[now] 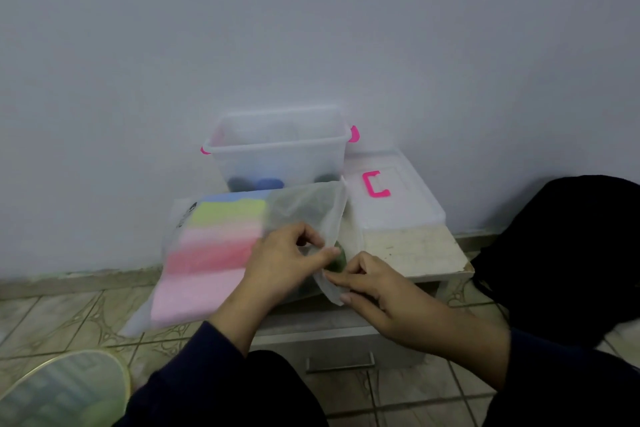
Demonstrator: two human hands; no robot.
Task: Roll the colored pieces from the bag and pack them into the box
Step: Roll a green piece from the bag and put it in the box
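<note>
1. Colored pieces (211,246): a flat stack of blue, yellow, pink and red layers lies inside the translucent bag (304,208). The bag rests on the small cabinet (412,246), overhanging its left edge.
2. Box (277,149): clear, with pink latches, open-topped, standing at the rear edge of the cabinet top against the wall. A few dark and blue rounded shapes show at its bottom; they appear to be rolls already packed. Most of the box volume is unfilled.
3. Lid (391,198): lies flat at the right of the box, its pink handle facing up.
4. Left hand (284,260): fingers curled, pinching the bag's open edge.
5. Right hand (374,291): fingertips pinching the lower flap of the same opening. A green piece (337,260) shows between the hands at the mouth.
6. Progress estimate: early stage. Several pieces packed; the bulk of the stack is unrolled and in the bag.
</note>
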